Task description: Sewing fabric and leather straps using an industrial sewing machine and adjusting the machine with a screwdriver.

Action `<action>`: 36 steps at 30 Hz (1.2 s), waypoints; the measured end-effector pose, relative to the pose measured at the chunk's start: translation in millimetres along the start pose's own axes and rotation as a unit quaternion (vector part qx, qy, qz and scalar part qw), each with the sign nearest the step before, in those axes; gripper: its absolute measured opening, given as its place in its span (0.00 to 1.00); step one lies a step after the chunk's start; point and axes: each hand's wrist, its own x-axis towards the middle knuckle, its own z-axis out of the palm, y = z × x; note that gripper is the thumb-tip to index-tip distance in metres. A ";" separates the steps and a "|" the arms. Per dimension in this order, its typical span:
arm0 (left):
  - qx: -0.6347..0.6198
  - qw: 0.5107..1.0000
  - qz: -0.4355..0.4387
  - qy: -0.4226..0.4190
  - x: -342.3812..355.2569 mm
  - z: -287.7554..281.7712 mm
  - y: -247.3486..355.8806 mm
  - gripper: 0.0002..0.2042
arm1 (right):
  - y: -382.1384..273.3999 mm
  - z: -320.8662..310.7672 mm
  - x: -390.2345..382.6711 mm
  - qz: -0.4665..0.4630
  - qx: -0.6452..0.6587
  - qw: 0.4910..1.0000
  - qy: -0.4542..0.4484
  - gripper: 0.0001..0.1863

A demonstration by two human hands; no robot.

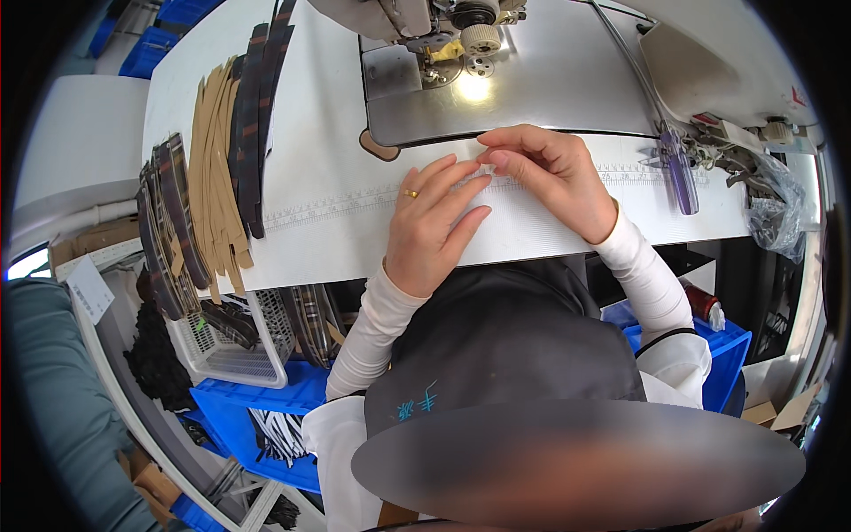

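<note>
My left hand (pixel 433 222), with a ring on one finger, is over the white table in front of the sewing machine (pixel 461 35). Its fingers are stretched out and apart, their tips near my right fingertips. My right hand (pixel 554 177) is closed in a loose pinch, thumb close to the index finger. Whatever it pinches, if anything, is too small to make out. Both hands are above a printed ruler strip (pixel 328 209) on the white tabletop (pixel 310 160), just short of the machine's metal bed plate (pixel 550 89).
Brown strips (pixel 213 168), dark strips (pixel 254 124) and plaid strips (pixel 173 222) lie along the table's left edge. A purple-handled screwdriver (pixel 680 177) is at the right, near a clear plastic bag (pixel 780 213). Below are a white basket (pixel 275 332) and a blue bin (pixel 230 417).
</note>
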 end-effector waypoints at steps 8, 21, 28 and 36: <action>-0.009 1.000 -0.004 -0.013 -1.1 1.1 -2.8 0.15 | 2.4 -0.8 1.9 0.010 0.003 1.000 0.003 0.14; -0.004 1.000 -0.007 -0.016 0.3 -1.2 1.5 0.15 | 3.2 -0.9 4.4 0.015 0.014 1.000 0.009 0.14; 0.004 1.000 -0.011 -0.026 -0.2 -0.6 0.6 0.15 | 2.3 -1.1 4.5 0.020 0.016 1.000 0.012 0.14; 0.001 1.000 -0.011 -0.003 -0.8 0.5 0.7 0.20 | 1.1 -0.6 4.6 0.030 0.028 0.999 0.013 0.15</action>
